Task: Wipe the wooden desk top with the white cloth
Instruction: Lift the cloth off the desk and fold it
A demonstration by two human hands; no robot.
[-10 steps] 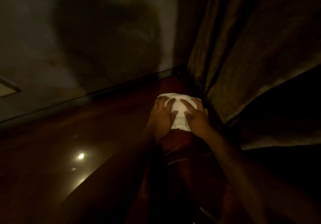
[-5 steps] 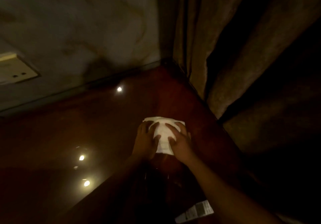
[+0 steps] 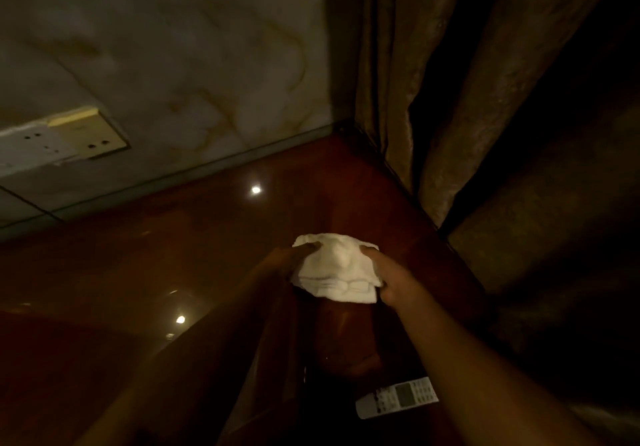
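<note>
A folded white cloth [image 3: 337, 271] sits at the middle of the dim view, over the glossy reddish wooden desk top [image 3: 145, 262]. My left hand [image 3: 289, 260] grips its left edge and my right hand [image 3: 389, 277] grips its right edge. The cloth is bunched between them and looks raised off the wood; whether its underside still touches the desk I cannot tell. The desk's far corner lies beyond the cloth.
A white remote control [image 3: 398, 397] lies on the desk near my right forearm. Heavy brown curtains [image 3: 485, 116] hang along the desk's right edge. A marbled wall [image 3: 173, 58] with a socket plate [image 3: 59, 137] backs the desk. Ceiling lights reflect in the wood.
Both hands pulled the cloth back from the far corner toward me. They went from pressing flat on top of it to gripping its two sides, and the cloth bunched up.
</note>
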